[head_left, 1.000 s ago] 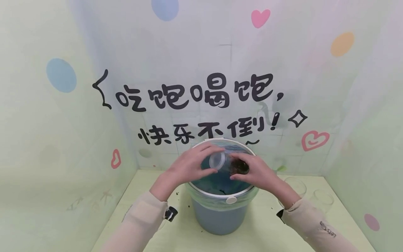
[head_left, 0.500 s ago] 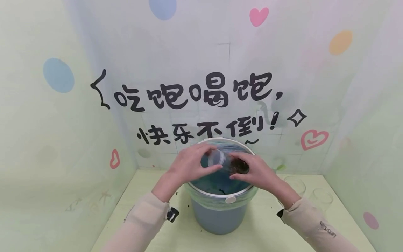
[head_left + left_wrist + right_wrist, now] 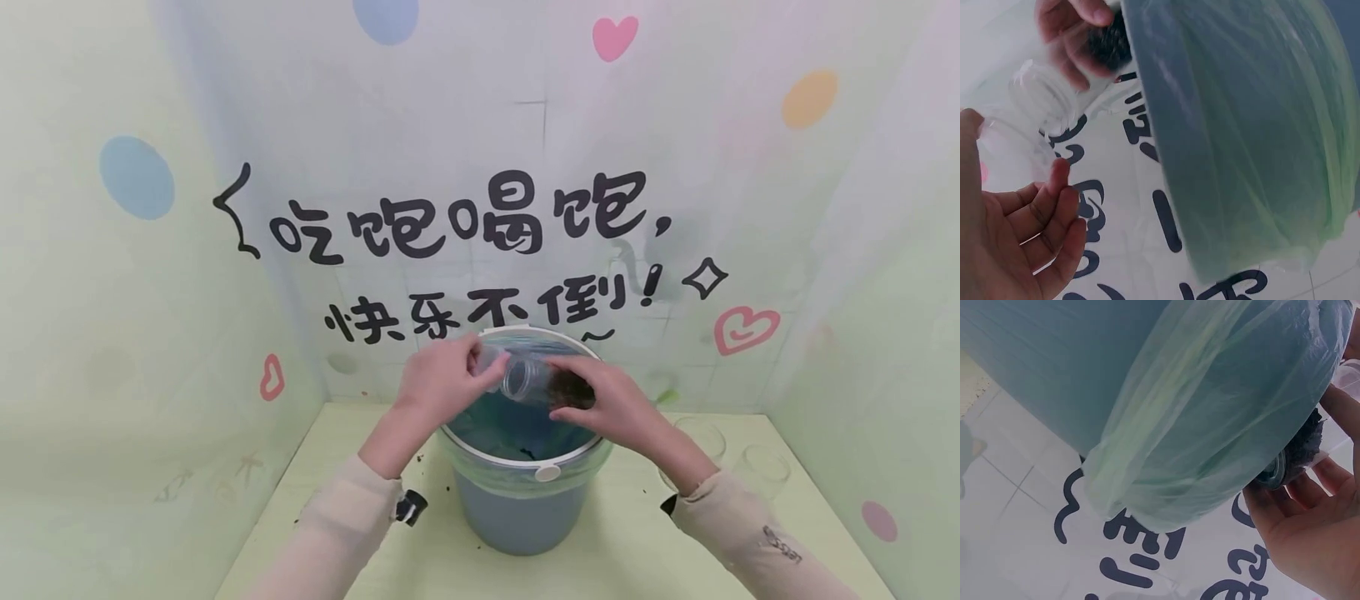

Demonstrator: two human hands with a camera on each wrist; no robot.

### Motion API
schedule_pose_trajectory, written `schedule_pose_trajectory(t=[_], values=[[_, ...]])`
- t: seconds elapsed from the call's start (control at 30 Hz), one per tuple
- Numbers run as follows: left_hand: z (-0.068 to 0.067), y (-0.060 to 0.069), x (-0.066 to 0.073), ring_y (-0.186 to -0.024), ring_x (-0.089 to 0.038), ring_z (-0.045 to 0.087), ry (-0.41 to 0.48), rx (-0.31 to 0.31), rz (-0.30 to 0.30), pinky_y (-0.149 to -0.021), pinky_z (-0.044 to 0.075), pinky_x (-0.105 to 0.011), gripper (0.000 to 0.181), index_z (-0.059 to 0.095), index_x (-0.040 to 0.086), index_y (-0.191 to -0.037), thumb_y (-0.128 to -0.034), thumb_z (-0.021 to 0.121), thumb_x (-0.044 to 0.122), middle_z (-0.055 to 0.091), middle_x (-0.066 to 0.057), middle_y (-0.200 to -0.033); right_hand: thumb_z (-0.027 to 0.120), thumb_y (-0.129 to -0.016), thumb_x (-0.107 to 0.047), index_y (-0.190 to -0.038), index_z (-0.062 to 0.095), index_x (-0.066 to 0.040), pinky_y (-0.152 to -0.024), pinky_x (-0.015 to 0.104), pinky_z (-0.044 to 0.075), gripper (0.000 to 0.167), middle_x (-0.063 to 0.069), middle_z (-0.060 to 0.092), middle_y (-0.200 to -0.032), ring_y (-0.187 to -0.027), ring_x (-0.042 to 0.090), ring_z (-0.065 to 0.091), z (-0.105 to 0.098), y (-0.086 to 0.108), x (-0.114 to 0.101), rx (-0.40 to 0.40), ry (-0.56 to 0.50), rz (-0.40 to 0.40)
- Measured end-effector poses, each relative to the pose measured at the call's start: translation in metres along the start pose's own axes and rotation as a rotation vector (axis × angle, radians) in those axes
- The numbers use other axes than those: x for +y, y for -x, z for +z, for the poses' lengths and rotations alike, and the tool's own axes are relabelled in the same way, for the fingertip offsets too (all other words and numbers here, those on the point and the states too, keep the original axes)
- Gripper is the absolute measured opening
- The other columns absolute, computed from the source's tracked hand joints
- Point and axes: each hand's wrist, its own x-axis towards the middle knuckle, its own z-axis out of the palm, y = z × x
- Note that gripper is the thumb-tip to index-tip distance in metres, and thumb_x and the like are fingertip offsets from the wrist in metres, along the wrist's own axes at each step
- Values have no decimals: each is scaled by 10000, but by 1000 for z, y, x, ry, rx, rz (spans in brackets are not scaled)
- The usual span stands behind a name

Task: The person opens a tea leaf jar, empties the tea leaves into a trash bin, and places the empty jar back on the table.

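Note:
Above a blue-grey bucket point(image 3: 521, 521), my right hand point(image 3: 622, 408) grips a clear jar point(image 3: 528, 382) lying on its side. Dark, loose, shredded-looking matter point(image 3: 572, 390) sits at the jar's base end, and its threaded mouth points left. My left hand point(image 3: 438, 379) pinches a clear round lid point(image 3: 1016, 147) by its edge, just left of that mouth. In the left wrist view, lid and mouth appear very close; whether they touch, I cannot tell. A thin greenish plastic bag point(image 3: 1260, 137) lines the bucket and folds over its rim.
Two clear round containers point(image 3: 767, 471) stand on the pale table point(image 3: 360, 517) at the right, one partly behind my right forearm. Small dark crumbs point(image 3: 447, 489) dot the table near the bucket. A printed backdrop point(image 3: 465, 100) closes off the back and sides.
My left hand has moved left with the lid, away from over the jar, and the jar's threaded mouth now shows. My right hand stays nearly in place.

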Motion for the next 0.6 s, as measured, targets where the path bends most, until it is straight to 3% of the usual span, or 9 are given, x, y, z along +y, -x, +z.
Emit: schedule_pose_trajectory(t=[0.3, 0.6], values=[[-13, 10, -37, -691, -146, 580, 106, -24, -115, -542, 450, -255, 434, 606, 146, -1044, -902, 624, 556, 653, 1, -833, 848, -792, -230, -1382, 580, -108, -1001, 486, 545, 659, 88, 639, -1358, -1216, 293, 630, -5, 7, 8, -31, 4, 59], [-26, 25, -78, -877, -207, 635, 46, 24, -199, -646, 498, -297, 548, 603, 104, -1172, -902, 623, 581, 680, -68, -954, 856, -781, -231, -1372, 588, -99, -1003, 492, 541, 662, 93, 644, -1351, -1217, 303, 630, -7, 11, 13, -16, 6, 66]])
